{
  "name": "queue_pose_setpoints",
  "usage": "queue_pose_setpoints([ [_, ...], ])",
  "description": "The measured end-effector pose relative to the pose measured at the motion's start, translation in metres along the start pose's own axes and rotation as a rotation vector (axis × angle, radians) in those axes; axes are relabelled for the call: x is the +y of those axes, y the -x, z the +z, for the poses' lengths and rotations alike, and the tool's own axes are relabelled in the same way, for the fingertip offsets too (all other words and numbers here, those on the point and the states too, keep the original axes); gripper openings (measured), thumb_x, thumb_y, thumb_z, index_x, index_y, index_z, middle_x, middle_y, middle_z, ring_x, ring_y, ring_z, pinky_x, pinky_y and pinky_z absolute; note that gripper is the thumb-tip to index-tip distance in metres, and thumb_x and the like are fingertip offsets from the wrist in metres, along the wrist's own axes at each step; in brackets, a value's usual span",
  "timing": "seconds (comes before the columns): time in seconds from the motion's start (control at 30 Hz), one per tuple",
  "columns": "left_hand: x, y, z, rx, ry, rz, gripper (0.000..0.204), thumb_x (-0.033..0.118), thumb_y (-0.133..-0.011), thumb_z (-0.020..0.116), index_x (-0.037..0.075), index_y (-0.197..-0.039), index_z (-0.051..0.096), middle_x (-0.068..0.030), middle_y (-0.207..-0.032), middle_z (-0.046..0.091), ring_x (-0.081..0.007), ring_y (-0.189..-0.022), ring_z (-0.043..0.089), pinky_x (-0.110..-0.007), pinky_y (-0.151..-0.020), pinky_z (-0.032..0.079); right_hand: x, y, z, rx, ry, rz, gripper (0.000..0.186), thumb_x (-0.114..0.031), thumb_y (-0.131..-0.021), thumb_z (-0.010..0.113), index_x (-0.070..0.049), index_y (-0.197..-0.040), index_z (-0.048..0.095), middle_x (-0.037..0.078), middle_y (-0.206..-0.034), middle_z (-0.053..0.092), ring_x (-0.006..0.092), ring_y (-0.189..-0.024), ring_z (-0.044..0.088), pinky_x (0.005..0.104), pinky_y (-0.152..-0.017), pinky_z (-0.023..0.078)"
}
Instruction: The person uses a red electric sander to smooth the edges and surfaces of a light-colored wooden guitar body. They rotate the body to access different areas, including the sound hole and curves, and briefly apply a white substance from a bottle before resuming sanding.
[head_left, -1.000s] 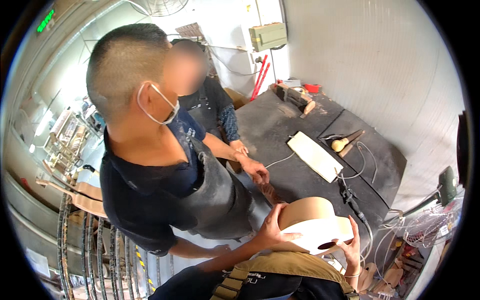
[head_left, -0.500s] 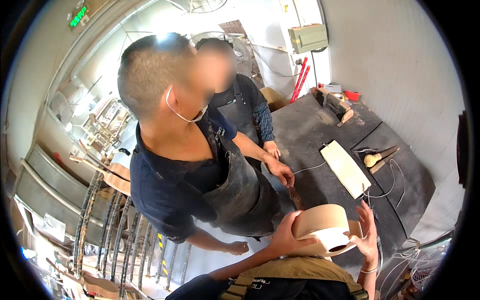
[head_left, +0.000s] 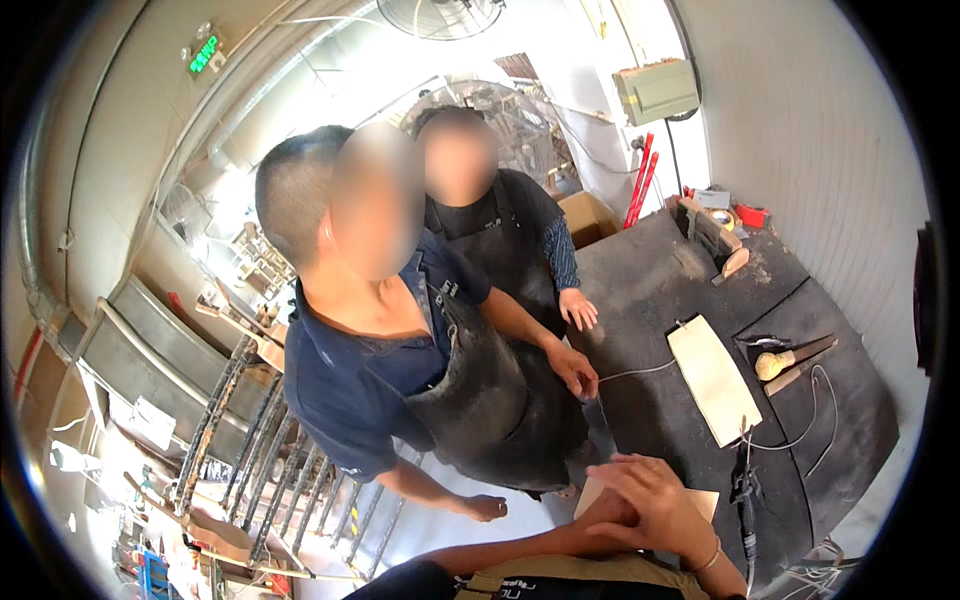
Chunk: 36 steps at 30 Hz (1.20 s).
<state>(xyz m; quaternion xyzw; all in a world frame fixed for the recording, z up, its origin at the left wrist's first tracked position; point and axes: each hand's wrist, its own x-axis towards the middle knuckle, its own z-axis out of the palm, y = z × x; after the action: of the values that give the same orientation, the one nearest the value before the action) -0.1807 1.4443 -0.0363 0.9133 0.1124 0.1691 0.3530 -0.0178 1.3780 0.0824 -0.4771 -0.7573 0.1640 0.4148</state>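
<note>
One wood piece [head_left: 706,502]
Right hand [head_left: 660,505], fingers loosely spread, crosses left hand [head_left: 602,515]; left grip cannot be told. Keep support even.

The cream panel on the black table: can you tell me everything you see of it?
The cream panel is a long, flat rectangle, its material unclear. It lies flat on the black table, slanting from far left to near right. A thin pale cord reaches its left side; dark wires run to its near end. Nobody touches it.
</note>
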Motion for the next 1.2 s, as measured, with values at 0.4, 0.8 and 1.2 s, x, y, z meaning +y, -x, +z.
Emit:
queue_pose_setpoints([
  [0.4,0.000,-0.039,0.052,0.046,0.901,0.022,0.071,0.053,-0.086,0.078,0.010,-0.139,0.058,-0.0129,-0.132,0.060,-0.0379,-0.126,0.052,-0.055,-0.111,0.036,0.010,0.016,0.008,-0.328,0.246,-0.078,0.054,-0.061,-0.098,0.066,-0.008,-0.102,0.076,0.008,-0.091,0.071,0.0269,-0.094,0.069,0.0396,-0.088,0.053],
  [0.8,-0.006,-0.046,0.084,0.490,1.773,0.200,0.070,0.059,-0.087,0.076,0.014,-0.138,0.060,-0.0106,-0.132,0.060,-0.0354,-0.123,0.050,-0.056,-0.112,0.035,0.014,0.009,0.026,-0.111,0.275,-0.135,0.055,-0.061,-0.097,0.068,-0.008,-0.082,0.069,0.005,-0.079,0.061,0.0226,-0.085,0.063,0.0357,-0.084,0.048],
  [1.2,0.016,-0.053,0.089,0.613,2.026,0.408,0.069,0.065,-0.087,0.074,0.018,-0.136,0.063,-0.0083,-0.132,0.059,-0.0329,-0.121,0.049,-0.057,-0.113,0.034,0.002,0.013,0.031,-0.135,0.245,-0.067,0.050,-0.059,-0.096,0.069,-0.010,-0.089,0.071,0.005,-0.086,0.069,0.0236,-0.092,0.067,0.0373,-0.087,0.049],
])
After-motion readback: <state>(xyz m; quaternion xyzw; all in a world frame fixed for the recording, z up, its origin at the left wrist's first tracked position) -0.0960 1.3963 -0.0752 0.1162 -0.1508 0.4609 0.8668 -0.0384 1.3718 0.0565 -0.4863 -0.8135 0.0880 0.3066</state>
